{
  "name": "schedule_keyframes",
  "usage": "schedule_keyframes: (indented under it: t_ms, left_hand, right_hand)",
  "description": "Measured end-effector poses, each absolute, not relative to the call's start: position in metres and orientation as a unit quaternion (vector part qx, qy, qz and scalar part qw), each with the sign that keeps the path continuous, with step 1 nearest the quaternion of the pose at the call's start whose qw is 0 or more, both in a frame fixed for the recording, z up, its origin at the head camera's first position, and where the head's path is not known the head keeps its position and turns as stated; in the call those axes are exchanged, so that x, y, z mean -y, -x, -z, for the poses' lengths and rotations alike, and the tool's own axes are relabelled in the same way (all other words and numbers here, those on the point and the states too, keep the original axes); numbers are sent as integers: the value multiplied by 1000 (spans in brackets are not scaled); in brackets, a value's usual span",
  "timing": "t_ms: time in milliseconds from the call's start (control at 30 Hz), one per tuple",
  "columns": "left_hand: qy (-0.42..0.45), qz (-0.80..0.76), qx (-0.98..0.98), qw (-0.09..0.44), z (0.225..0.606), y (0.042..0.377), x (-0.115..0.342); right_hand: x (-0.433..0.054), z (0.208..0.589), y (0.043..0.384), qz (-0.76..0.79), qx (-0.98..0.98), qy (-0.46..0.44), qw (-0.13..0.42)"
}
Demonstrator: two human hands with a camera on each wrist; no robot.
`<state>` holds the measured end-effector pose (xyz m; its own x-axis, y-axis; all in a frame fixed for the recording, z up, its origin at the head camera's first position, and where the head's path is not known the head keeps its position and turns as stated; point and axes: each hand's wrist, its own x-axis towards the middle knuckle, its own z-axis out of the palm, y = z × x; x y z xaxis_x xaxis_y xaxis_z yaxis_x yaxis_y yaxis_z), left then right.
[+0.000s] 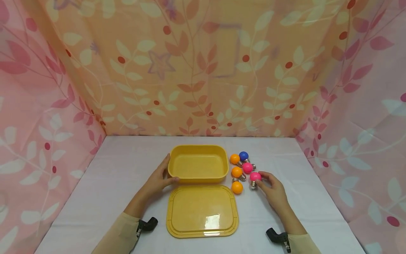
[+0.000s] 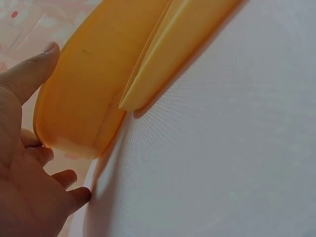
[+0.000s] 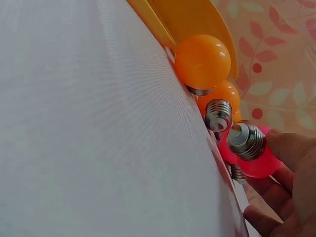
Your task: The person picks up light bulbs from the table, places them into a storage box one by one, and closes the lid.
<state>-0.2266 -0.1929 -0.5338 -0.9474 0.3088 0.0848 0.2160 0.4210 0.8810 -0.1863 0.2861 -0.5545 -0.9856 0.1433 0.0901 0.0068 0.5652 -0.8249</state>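
Note:
A pink light bulb (image 1: pixel 255 177) with a silver screw base is pinched between the thumb and fingers of my right hand (image 1: pixel 273 192); its base points toward the camera in the right wrist view. Beside it lie another pink bulb (image 1: pixel 247 167), a blue bulb (image 1: pixel 243 156) and orange bulbs (image 1: pixel 237 187) in a loose cluster. My left hand (image 1: pixel 155 181) holds the left end of an open yellow container (image 1: pixel 198 180), thumb at its front corner and fingers along its left side. In the left wrist view the thumb touches the container's wall (image 2: pixel 84 94).
A yellow lid (image 1: pixel 196 211) lies flat in front of the container. Both sit on a white-covered table (image 1: pixel 127 158). Leaf-patterned cloth (image 1: pixel 196 70) hangs behind and at both sides. A black wrist camera (image 1: pixel 147 224) is strapped to each wrist.

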Motion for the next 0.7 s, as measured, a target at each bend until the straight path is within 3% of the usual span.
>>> schedule_keyframes:
  t_ms: [233, 700]
  left_hand:
    - [-160, -532, -831, 32, 532, 228, 195]
    - [-141, -520, -841, 44, 533, 227, 194]
  right_hand:
    - [-286, 551, 186, -471, 876, 52, 88]
    - [-267, 502, 196, -470, 871, 18, 141]
